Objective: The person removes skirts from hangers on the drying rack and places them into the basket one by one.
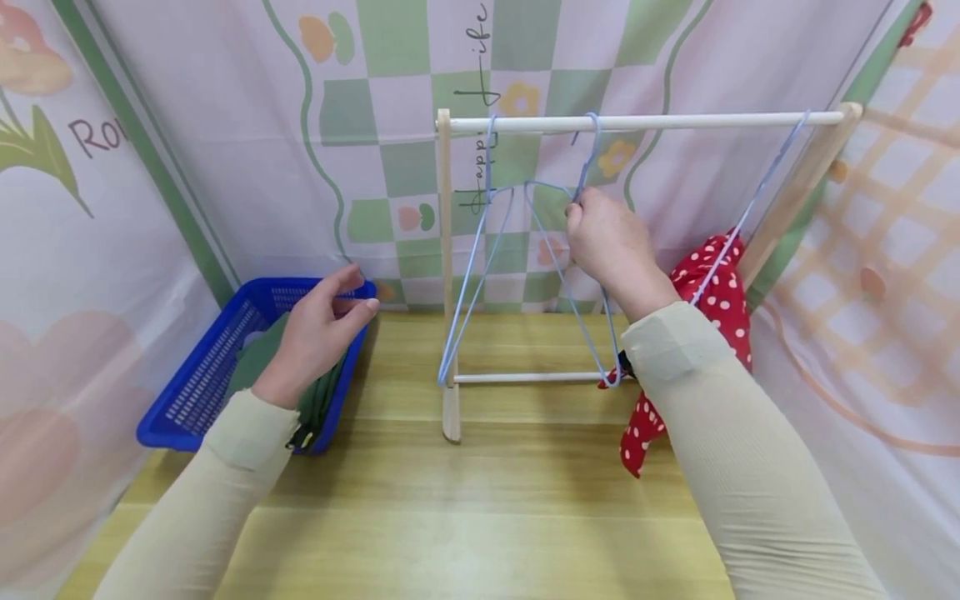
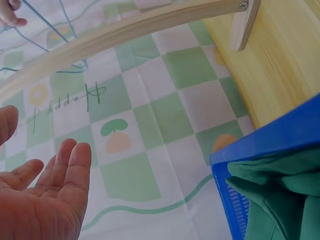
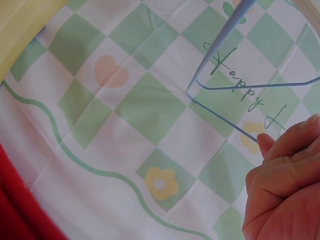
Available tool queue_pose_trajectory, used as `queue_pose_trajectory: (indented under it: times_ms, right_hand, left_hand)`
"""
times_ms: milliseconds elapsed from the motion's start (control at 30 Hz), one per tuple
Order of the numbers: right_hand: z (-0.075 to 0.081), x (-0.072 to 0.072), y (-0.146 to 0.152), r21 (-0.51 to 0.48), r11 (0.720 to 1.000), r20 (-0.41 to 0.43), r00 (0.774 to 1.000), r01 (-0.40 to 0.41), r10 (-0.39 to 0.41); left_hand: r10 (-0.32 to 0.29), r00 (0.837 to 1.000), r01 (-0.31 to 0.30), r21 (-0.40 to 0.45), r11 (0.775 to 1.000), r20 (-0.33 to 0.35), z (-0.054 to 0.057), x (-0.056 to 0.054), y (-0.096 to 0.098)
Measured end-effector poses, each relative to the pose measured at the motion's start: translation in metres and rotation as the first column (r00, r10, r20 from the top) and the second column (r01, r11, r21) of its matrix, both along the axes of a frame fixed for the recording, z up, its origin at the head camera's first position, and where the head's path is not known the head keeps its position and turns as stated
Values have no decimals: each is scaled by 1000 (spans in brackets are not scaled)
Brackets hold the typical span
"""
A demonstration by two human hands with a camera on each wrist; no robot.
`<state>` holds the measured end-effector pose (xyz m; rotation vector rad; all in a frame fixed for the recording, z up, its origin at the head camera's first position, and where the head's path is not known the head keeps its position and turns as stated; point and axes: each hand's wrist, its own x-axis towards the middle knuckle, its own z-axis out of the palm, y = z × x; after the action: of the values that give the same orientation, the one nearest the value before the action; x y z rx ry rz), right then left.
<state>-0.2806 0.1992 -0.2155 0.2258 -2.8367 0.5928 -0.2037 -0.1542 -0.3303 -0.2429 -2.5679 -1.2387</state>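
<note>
Hanger (image 1: 585,170), thin blue triangle, in right grip (image 1: 611,237)

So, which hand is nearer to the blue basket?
The left hand: it is raised close to the blue basket, apart from it. The right hand is farther away, at the rack, gripping a blue hanger.

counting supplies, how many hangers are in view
3: left hanger on the rack, middle hanger in the right hand, right hanger at the red cloth; others may be hidden.
</note>
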Motion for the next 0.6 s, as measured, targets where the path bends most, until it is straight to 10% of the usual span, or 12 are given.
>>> queue_pose_trajectory:
  times_ms: [600]
  right_hand:
    - [1, 1, 2, -13, 1000, 16, 1000, -4, 4]
  left_hand:
    - [-9, 1000, 8, 41, 999, 25, 4, -15, 17]
